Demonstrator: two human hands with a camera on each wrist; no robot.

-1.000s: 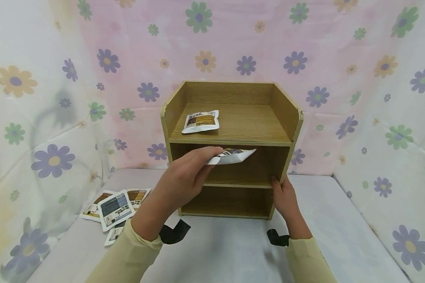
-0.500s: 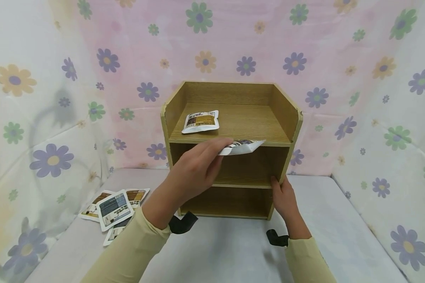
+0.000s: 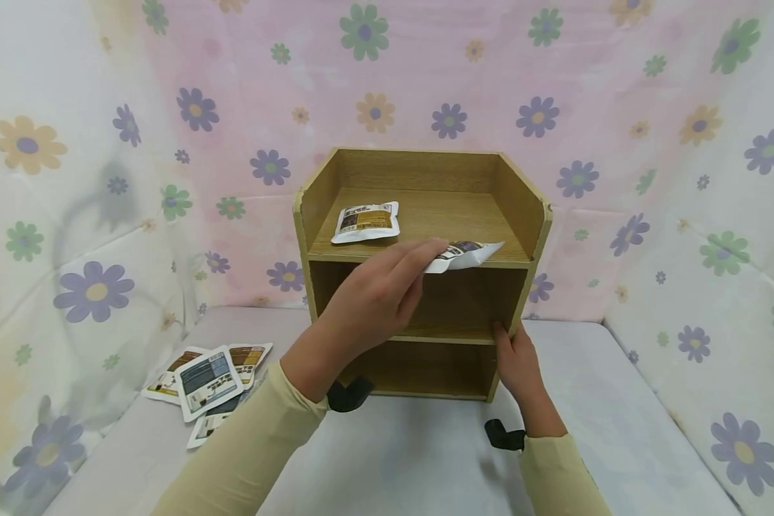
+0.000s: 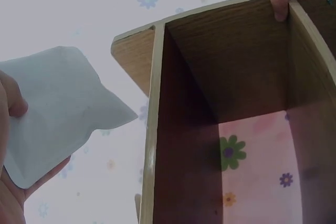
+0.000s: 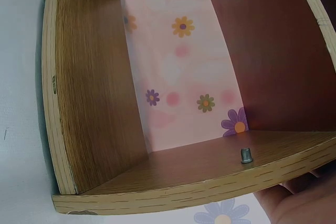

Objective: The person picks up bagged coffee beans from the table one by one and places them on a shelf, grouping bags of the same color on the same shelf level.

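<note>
Flowered cloth in pink and white hangs behind and to both sides of us, and a pale grey table (image 3: 426, 459) carries a small wooden shelf unit (image 3: 522, 287) with an open top tray and two compartments below. We hold a white sachet (image 3: 467, 254) in our left hand (image 3: 377, 297) at the front edge of the top tray, right of centre. Its long axis runs roughly left to right, nearly level, with the free end pointing right toward the unit's right wall and tilted slightly up. The fingers lie fairly straight and close together over the near end of the sachet, with the thumb beneath, so that they pinch it; the left wrist view shows the pale underside of the sachet resting on our fingers (image 4: 10, 192).

Our right hand (image 3: 519, 362) grips the right front upright of the shelf unit at the level of the middle board, thumb on the front edge and fingers curled round the outside.

Another sachet (image 3: 366, 221) lies flat on the left of the top tray, well apart from the held one. Several more packets (image 3: 209, 380) lie in a loose heap on the table to the left of the unit.
</note>
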